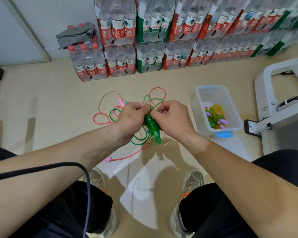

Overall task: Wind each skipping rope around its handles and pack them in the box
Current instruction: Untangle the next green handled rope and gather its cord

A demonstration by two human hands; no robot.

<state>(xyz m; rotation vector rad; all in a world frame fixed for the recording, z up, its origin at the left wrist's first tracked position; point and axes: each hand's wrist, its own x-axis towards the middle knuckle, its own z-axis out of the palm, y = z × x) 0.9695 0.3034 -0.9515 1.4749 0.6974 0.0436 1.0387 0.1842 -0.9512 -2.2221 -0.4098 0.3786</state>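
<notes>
Behind the green rope (153,129), bottle packs (118,30) read 农夫山泉.

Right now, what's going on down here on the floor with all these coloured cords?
A person is tidying skipping ropes. Their left hand grips a pair of green handles, while the right hand pinches the green cord near the top of the handles, which are already partly wrapped. A pink rope and a tan rope lie loose on the floor. The clear box to the right already holds wound ropes.
</notes>
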